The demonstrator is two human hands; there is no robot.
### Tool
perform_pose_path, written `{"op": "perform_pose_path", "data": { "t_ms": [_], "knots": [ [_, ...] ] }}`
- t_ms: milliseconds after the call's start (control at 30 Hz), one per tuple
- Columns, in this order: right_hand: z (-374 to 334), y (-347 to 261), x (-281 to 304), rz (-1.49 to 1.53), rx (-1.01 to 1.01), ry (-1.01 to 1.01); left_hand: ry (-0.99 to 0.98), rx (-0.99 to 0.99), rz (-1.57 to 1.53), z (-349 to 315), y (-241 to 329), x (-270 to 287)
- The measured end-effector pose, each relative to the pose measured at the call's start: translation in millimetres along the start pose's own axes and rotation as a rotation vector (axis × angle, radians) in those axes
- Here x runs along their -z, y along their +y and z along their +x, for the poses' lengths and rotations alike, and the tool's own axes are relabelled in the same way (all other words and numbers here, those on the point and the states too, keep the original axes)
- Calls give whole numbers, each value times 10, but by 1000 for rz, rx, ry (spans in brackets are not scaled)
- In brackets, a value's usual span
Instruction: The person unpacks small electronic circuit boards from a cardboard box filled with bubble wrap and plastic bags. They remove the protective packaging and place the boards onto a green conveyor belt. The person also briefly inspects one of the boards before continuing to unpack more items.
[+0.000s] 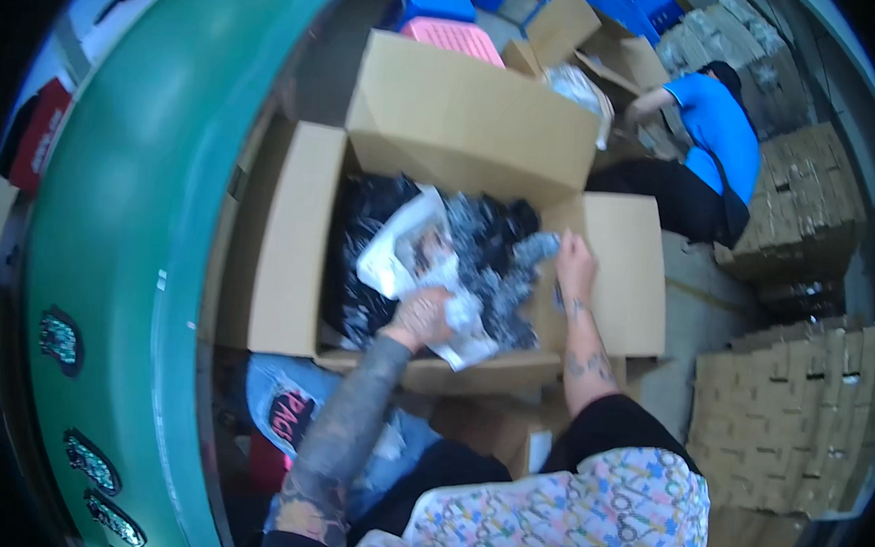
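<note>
A large open cardboard box (469,85) stands before me, its flaps folded outward. Inside lie black plastic bags (374,201) and crumpled grey, see-through plastic packaging (491,302). My left hand (423,316) reaches into the box, closed on a crumpled white plastic bag (386,260); something brownish shows through the bag's middle. Near the box's right wall, my right hand (575,265) has its fingers pinched together at the edge of the grey plastic, which stretches up toward it. Exactly what sits between those fingertips is blurred.
A green conveyor belt (152,186) with several dark, glittery pieces (92,461) curves along the left. Stacked cartons (779,415) stand at the right. A person in a blue shirt (712,120) bends over another box at the back right. Pink (455,39) and blue (439,1) plastic stools stand behind my box.
</note>
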State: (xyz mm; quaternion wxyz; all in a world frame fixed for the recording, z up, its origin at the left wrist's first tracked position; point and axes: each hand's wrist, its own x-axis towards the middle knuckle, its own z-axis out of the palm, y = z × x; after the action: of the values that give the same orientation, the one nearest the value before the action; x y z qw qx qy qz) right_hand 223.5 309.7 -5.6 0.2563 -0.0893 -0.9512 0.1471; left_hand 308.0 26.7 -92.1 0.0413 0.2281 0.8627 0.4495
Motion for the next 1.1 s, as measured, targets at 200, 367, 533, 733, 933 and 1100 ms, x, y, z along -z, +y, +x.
{"op": "perform_pose_path", "data": {
  "t_ms": [200, 367, 533, 733, 933, 1100],
  "knots": [
    [334, -49, 5, 51, 98, 169, -42, 51, 25, 45, 139, 135],
    [407, -27, -62, 106, 22, 204, -53, 86, -3, 23, 142, 156],
    [420, -54, -48, 186, -74, 236, -60, 75, -1, 1, 167, 181],
    [508, -50, -26, 279, 35, 370, -54, 80, -11, 10, 200, 196],
    [457, -237, -100, 9, 181, 188, 63, 45, -51, 39, 168, 128],
    [504, -101, -19, 30, -26, 360, -2, 148, -101, 45, 227, 201]
  ]
}}
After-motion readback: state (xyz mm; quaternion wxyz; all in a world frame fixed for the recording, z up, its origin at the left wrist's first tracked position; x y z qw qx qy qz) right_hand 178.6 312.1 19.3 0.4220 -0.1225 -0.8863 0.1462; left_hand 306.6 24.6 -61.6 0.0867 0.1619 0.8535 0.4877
